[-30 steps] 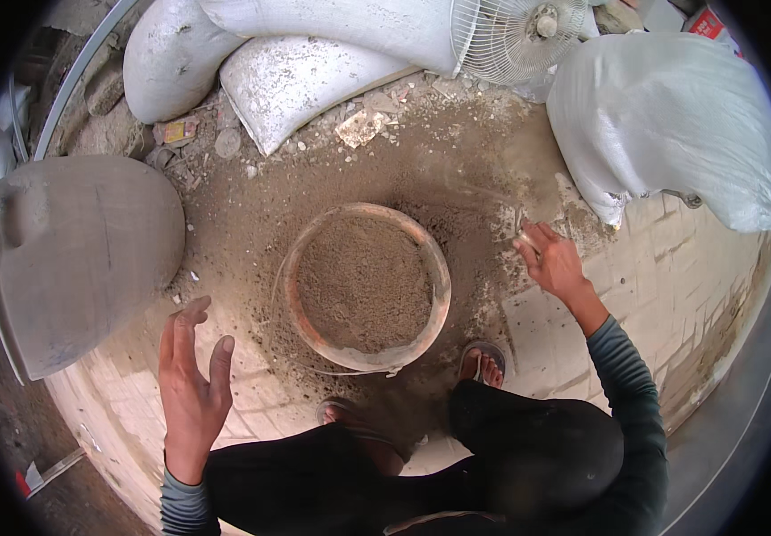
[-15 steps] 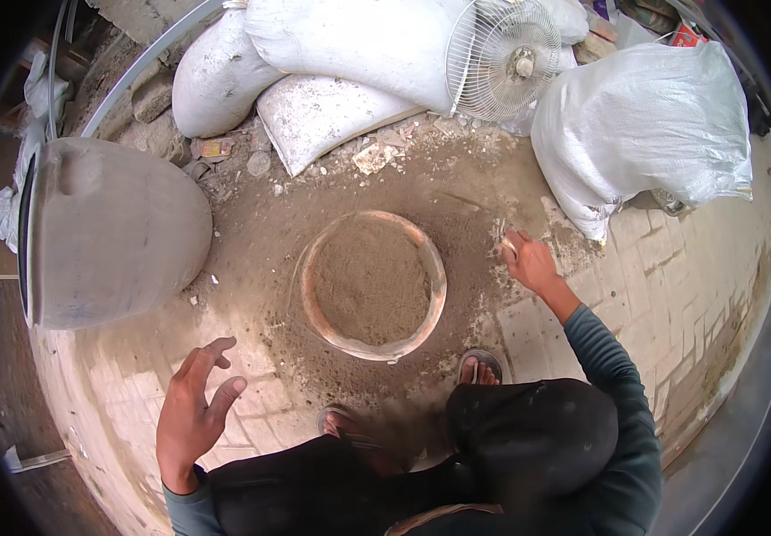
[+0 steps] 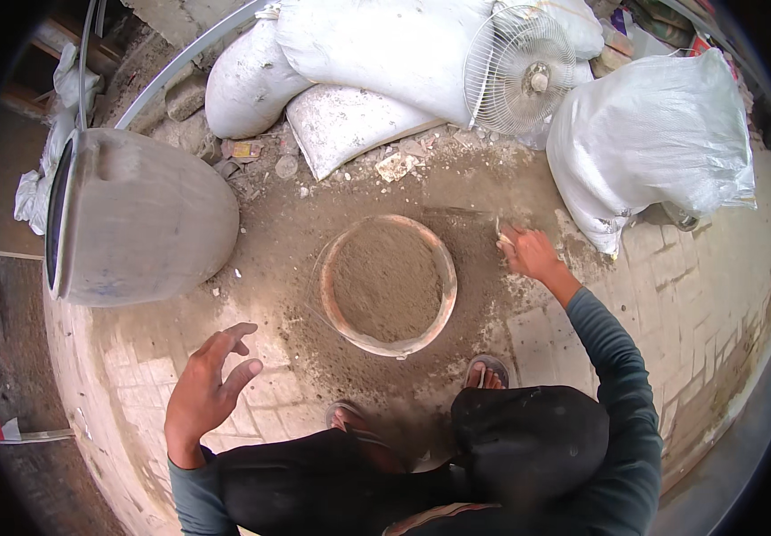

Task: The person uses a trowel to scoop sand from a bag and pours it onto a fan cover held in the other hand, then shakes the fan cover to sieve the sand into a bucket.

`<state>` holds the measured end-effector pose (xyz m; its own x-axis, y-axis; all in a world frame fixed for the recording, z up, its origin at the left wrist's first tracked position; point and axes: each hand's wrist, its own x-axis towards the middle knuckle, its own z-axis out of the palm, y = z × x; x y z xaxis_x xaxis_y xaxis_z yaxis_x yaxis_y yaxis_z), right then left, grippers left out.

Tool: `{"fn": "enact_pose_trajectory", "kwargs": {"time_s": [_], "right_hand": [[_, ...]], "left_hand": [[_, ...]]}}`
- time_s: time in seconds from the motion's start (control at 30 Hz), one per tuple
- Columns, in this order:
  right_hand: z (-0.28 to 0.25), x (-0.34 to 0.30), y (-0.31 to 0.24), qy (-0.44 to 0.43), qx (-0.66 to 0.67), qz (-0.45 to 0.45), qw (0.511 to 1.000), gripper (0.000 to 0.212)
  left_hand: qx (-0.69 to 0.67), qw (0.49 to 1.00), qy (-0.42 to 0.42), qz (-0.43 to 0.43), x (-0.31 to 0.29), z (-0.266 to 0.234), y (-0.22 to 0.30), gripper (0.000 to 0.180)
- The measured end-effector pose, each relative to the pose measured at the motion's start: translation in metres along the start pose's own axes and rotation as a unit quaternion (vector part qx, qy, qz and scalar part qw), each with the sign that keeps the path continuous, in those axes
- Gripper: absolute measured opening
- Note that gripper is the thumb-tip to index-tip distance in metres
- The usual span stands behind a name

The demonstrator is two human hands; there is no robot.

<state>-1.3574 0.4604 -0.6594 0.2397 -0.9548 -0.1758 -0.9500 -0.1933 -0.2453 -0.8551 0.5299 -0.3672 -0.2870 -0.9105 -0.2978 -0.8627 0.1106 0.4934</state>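
Observation:
My right hand [image 3: 530, 252] is closed round the pale handle of a trowel [image 3: 461, 213], right of a round bucket. Its thin neck bends to a long, dirt-brown blade, seen nearly edge-on close to the ground and pointing left. The bucket [image 3: 449, 288] has a worn orange-grey rim and is filled with grey-brown sand [image 3: 383, 281]. A thin wire handle hangs down along its left side. My left hand [image 3: 205, 386] is raised in the air left of my knees, fingers apart and curved, with nothing in it.
A large grey plastic drum [image 3: 149, 214] lies on its side at the left. White filled sacks [image 3: 376, 54] line the back, with a wire fan guard [image 3: 528, 76] against them. Another sack [image 3: 653, 134] stands at the right. Spilled sand covers the paving [image 3: 546, 330] around the bucket.
The trowel's blade has turned and now lies more level, lower toward the sandy ground. My view has shifted a little, moving the scene rightward. My left hand stays raised and open.

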Motion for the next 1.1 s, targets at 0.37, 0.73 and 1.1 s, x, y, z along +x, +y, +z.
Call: {"fn": "enact_pose_trajectory", "kwargs": {"time_s": [0.37,0.73,1.1], "right_hand": [[0.011,0.012,-0.010,-0.026,-0.041,-0.059,0.997,0.039],[0.016,-0.013,0.012,0.010,-0.028,0.012,0.999,0.040],[0.016,-0.071,0.076,0.078,0.128,0.187,0.971,0.041]], "left_hand": [[0.002,0.999,-0.034,0.004,0.011,0.007,0.007,0.044],[0.017,0.999,-0.014,0.031,0.019,0.010,0.007,0.043],[0.022,1.000,0.017,-0.007,-0.018,0.000,-0.019,0.042]]}}
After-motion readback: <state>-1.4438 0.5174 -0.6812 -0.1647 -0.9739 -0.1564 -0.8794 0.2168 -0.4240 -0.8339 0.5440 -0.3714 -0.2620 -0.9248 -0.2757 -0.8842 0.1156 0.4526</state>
